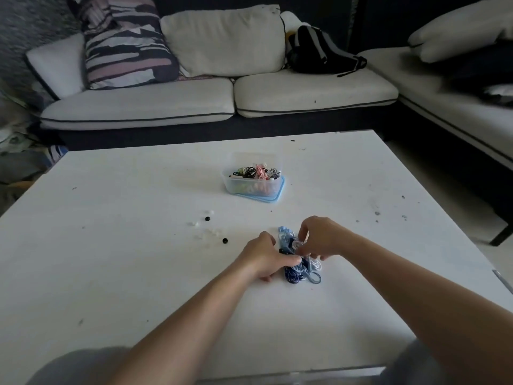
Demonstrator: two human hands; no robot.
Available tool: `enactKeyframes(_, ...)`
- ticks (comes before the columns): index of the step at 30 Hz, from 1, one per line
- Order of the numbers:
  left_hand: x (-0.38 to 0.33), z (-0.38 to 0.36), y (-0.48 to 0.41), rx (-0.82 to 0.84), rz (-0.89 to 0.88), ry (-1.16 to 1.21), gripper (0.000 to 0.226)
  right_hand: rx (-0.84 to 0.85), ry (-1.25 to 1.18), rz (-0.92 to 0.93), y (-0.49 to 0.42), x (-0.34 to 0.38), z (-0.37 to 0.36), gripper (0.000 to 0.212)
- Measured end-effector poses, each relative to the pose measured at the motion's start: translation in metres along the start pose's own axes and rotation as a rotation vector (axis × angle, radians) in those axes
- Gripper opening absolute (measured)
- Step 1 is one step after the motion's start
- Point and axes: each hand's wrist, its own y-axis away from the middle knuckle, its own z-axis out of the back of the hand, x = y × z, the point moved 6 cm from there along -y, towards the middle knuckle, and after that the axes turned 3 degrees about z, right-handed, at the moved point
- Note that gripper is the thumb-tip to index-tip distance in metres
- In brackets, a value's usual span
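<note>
— On the white desk [125, 273], toward its near side, what is the person working at?
— A tangle of blue hair ties [301, 269], dark and pale loops mixed. It lies on the desk top between the two hands.
— Both hands on it?
— Yes. The left hand [263, 257] comes in from the left, its fingers curled over the near-left side of the tangle and gripping it. The right hand [319, 240] arches over the far end, fingertips bunched and pinching loops there.
— And the box?
— A clear plastic box [251, 184] stands farther back, well apart from the hands. It sits on a blue lid [273, 200] and holds black, pink and white ties.
— Anything loose?
— Left of the hands, two black beads [224, 240] and some small white beads [212, 232]. Behind the desk is a pale sofa [305, 93] with a black backpack [319, 51] on it
</note>
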Motion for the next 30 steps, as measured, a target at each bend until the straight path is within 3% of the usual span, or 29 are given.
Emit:
enactKeyframes(5, 0.003, 0.0, 0.0, -0.023, -0.013, 0.186, 0.036, -0.091, 0.007, 0.028, -0.003, -0.007, 0.002, 0.02)
enactKeyframes(12, 0.02, 0.025, 0.002, 0.01, -0.029, 0.264, 0.033, -0.111, -0.413, 0.029, -0.004, -0.006, 0.014, 0.013)
enactKeyframes(17, 0.026, 0.033, 0.0, 0.006, -0.042, 0.219, 0.025, -0.062, -0.855, 0.057, 0.001, 0.006, 0.017, 0.02)
enactKeyframes(25, 0.012, 0.035, 0.001, -0.134, -0.125, 0.357, 0.033, 0.018, -1.305, 0.106, 0.005, 0.028, 0.019, 0.03)
enactKeyframes(30, -0.007, 0.04, 0.016, 0.013, -0.139, 0.741, 0.046, 0.06, -1.444, 0.155, 0.011, 0.04, 0.019, 0.028)
